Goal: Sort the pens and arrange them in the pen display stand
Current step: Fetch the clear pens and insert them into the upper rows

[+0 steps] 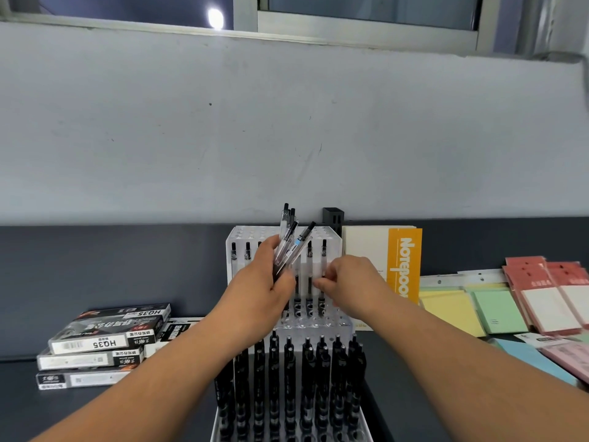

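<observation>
The left hand (271, 282) grips a bundle of clear pens (288, 247), its fingers curled round them, in front of the clear pen stand (234, 240) toward the far edge of the table (19, 409). The right hand (350, 282) pinches an upright pen (323, 250) in the stand's right side. Black pens (274, 371) fill the nearer rows.

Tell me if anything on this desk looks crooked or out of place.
The pen boxes at the left are stacked unevenly, each shifted off the one below. The pens in the left hand splay at different angles.
</observation>
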Motion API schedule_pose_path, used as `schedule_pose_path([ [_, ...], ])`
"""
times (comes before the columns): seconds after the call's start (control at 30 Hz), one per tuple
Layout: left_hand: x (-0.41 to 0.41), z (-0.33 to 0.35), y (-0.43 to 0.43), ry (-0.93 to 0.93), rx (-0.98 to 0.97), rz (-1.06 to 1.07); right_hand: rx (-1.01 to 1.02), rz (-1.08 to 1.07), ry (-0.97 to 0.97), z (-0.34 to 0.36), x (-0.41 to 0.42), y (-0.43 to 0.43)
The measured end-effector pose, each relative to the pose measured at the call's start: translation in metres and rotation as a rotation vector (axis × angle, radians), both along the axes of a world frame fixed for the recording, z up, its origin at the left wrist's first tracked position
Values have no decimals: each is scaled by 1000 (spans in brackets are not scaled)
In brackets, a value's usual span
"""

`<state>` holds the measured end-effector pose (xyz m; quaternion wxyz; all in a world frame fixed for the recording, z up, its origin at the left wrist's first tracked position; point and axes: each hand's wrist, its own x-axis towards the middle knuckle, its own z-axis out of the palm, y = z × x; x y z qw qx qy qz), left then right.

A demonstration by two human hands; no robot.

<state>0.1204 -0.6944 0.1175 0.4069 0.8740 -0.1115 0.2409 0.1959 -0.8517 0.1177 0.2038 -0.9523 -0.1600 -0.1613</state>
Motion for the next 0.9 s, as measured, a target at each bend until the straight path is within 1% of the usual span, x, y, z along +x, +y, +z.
schedule_pose_path([
  [0.3, -7, 0, -3, 24, -8, 4, -45, 26, -8, -1, -5, -1],
  [0.37, -7, 0, -3, 27, -2, 5, -36, 28, 14, 1, -8, -4],
  [0.43, -8, 1, -4, 20, 9, -2, 8, 25, -16, 9, -14, -9],
  [0.47, -9, 1, -3, 16, 17, -3, 76, 23, -70, 14, -19, -11],
  [0.5, -9, 1, -4, 13, 26, 0, 203, 34, -114, 18, -24, -12],
  [0.53, -9, 1, -3, 12, 31, 5, 409, 78, -103, 22, -31, -12],
  [0.57, -9, 1, -4, 10, 30, 7, 660, 162, -16, 25, -39, -9],
  [0.6, -7, 1, -4, 8, 28, 9, 874, 264, 112, 29, -48, -6],
  [0.63, -7, 1, -4, 8, 30, 7, 997, 347, 210, 31, -56, -2],
  [0.67, -6, 1, -5, 12, 34, 2, 1032, 398, 261, 31, -60, 0],
  [0.7, -6, 1, -6, 18, 41, -5, 1025, 425, 283, 31, -62, 2],
  [0.8, -4, -1, -8, 36, 76, -9, 958, 393, 224, 35, -61, 3],
  [0.87, -3, -2, -8, 48, 100, 1, 1014, 371, 192, 39, -58, 0],
  [0.9, -3, -2, -8, 58, 103, 5, 1086, 369, 185, 42, -56, -2],
])
